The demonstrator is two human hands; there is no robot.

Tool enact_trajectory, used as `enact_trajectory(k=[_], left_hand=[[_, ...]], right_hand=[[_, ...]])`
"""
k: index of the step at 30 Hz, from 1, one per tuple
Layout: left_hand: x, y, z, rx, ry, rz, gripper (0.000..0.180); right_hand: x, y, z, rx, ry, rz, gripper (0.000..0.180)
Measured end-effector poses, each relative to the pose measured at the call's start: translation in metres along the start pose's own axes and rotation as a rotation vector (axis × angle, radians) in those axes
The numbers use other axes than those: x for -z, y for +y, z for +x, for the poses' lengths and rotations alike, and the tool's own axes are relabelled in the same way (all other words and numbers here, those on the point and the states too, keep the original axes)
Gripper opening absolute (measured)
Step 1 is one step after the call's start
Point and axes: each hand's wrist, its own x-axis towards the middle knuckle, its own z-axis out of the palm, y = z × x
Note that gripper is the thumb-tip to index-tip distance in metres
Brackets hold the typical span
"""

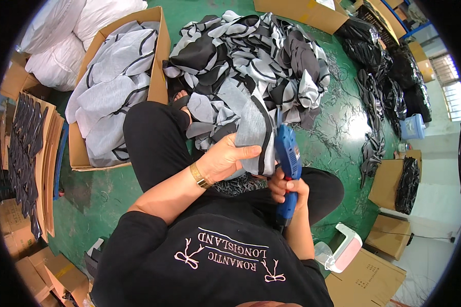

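My left hand (pixel 224 158) pinches a grey fabric piece (pixel 252 132) with a black band along its edge, thumb on top. The piece hangs in front of my lap. In my right hand (pixel 290 188) is a blue electric cutter (pixel 289 151), fingers wrapped round its handle. Its thin metal tip points away from me, right beside the banded edge; whether it touches the fabric I cannot tell. Beyond my hands lies a large heap of grey and black fabric pieces (pixel 251 59) on the floor.
At left stands an open cardboard box (pixel 162 61) full of grey pieces, with white sacks (pixel 56 56) behind it. Thin offcuts (pixel 338 123) litter the green floor. Black plastic bags (pixel 366 48) and cartons (pixel 386 181) line the right side. A white-and-pink appliance (pixel 347 250) stands near my right elbow.
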Motion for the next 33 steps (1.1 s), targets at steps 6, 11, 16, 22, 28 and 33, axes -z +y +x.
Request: enact_trajectory(k=[6,11,16,22,28,33], left_hand=[[-0.007,0.001,-0.004,0.019,-0.033,0.104,0.03],[0.0,-0.02,-0.006,-0.009,0.018,0.367,0.026],[0.01,-0.004,0.001,-0.004,0.145,0.457,0.013],[0.022,0.002,0.002,-0.04,0.266,0.212,0.006],[0.034,-0.008,0.01,-0.111,0.267,0.131,0.01],[0.025,-0.001,0.006,-0.11,0.232,0.137,0.018]], right_hand=[[-0.039,-0.039,0.013,0.261,0.245,-0.597,0.044],[-0.067,-0.032,0.038,0.428,0.398,-1.104,0.032],[-0.052,-0.02,0.041,0.364,0.388,-1.159,0.037],[-0.053,-0.021,0.022,0.308,0.37,-0.787,0.038],[-0.035,-0.023,0.009,0.349,0.442,-0.887,0.039],[-0.041,-0.012,0.017,0.275,0.385,-1.074,0.034]])
